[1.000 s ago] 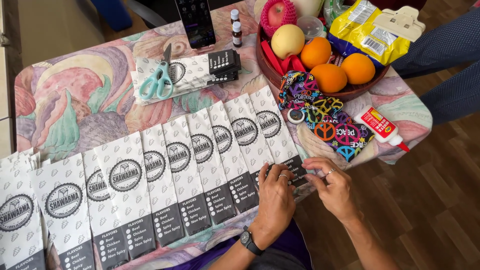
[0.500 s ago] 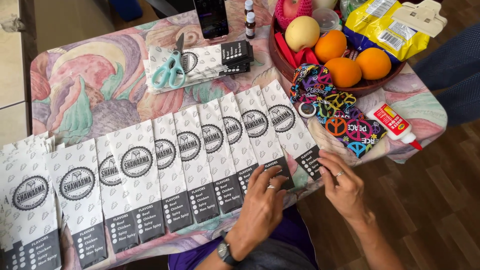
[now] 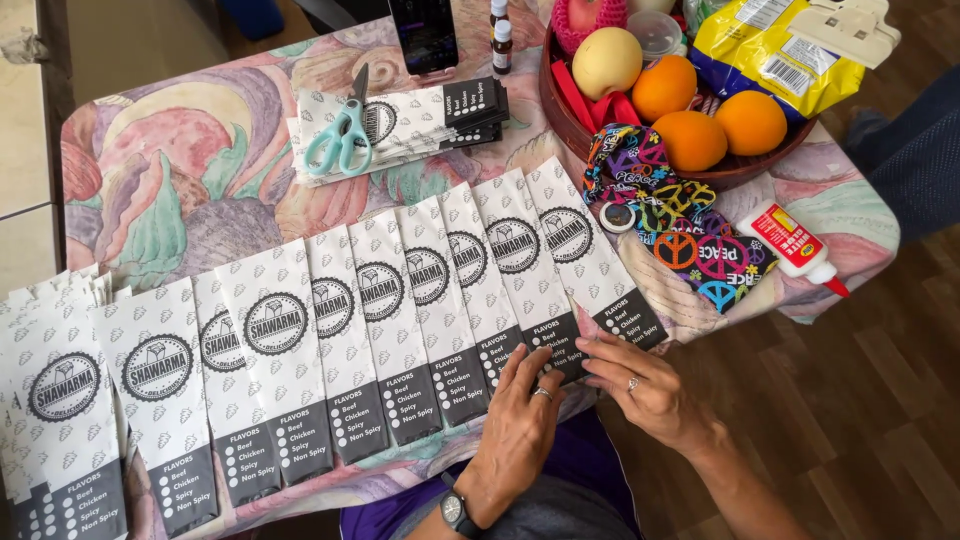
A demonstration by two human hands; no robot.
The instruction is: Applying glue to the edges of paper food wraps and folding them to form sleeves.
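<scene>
We are looking down at our two hands working on a row of long white paper sleeves [image 3: 430, 300] with round dark badges and dark bottom bands, fanned in an overlapping line across the near edge of the desk [image 3: 170, 150]. We are counting about eleven sleeves in the clear part of the row; further ones are bunching at the far left, where we cannot tell the number.

Our left hand [image 3: 520, 415] is lying flat, fingers spread loosely, fingertips touching the dark bottom bands of two sleeves near the right end. Our right hand [image 3: 640, 385] is resting just beside it, fingers extended and close together, tips touching the bottom corner of the neighbouring sleeve. Neither grip is pinching anything.

Further back, one pair of pale blue scissors [image 3: 340, 135] is lying on a small stack of the same sleeves [image 3: 420, 115]. To the right, one brown bowl [image 3: 745, 170] is holding three oranges [image 3: 690, 140] and one pale yellow fruit [image 3: 606, 62]. One colourful strap [image 3: 690, 235] is trailing from the bowl, and one white glue bottle [image 3: 795, 245] with a red tip is lying near the desk's right edge.
</scene>
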